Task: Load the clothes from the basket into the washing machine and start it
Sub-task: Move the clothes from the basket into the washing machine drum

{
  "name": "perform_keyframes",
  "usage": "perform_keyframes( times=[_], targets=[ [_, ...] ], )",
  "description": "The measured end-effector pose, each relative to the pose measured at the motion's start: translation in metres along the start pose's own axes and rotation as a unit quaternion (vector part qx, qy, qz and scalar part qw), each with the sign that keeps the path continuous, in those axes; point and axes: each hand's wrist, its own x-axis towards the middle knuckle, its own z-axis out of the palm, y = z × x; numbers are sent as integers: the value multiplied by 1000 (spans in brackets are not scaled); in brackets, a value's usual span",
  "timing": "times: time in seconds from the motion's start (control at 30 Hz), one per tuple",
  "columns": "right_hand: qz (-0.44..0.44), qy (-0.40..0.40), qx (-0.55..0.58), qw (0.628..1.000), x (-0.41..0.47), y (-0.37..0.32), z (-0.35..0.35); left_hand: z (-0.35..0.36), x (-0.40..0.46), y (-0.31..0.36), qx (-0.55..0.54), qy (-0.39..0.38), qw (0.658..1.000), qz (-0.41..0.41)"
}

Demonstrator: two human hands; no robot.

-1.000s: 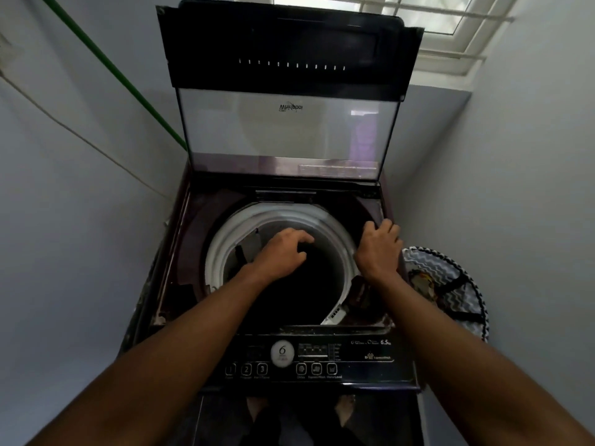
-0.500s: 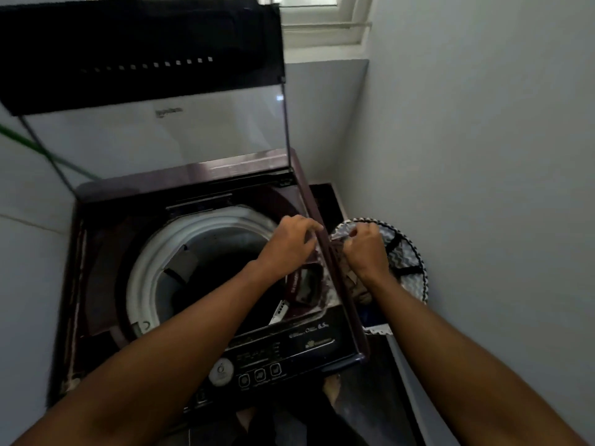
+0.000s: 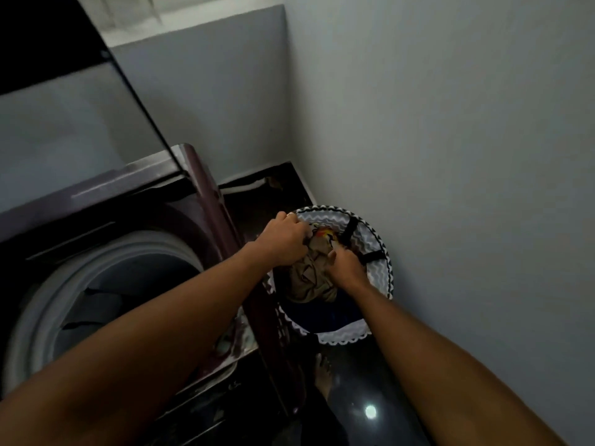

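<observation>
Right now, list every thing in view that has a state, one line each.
washing machine lid: raised, open.
drum: uncovered, dark clothing already inside.
laundry basket: upright on the floor beside the machine, clothes still in it.
khaki garment: bunched in the basket, gripped from both sides.
left hand: gripping the garment.
right hand: gripping the garment.

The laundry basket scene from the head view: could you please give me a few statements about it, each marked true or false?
1. Both hands are inside the laundry basket. True.
2. The left hand and the right hand both have a grip on the khaki garment. True.
3. The washing machine has its lid closed. False: the lid stands raised and the drum is open.
4. The basket sits to the left of the machine. False: it stands on the right, against the wall.
</observation>
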Motion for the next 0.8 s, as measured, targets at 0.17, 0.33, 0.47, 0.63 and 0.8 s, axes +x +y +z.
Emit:
perform_keyframes(
  times=[0.17,0.33,0.47,0.63,0.8],
  targets=[
    [45,-64,-4,997,44,20,40,28,40,-1,-16,-92,995,-20],
    [105,-64,29,992,62,22,78,48,58,-9,-6,-132,991,-33],
    [81,-53,46,994,64,23,95,49,68,-15,-49,-100,993,-32],
    [146,-75,84,983,70,17,81,50,70,-20,-63,-91,993,-42],
    [75,-41,159,984,64,-5,46,47,60,-19,-92,-73,992,-40]
  ],
)
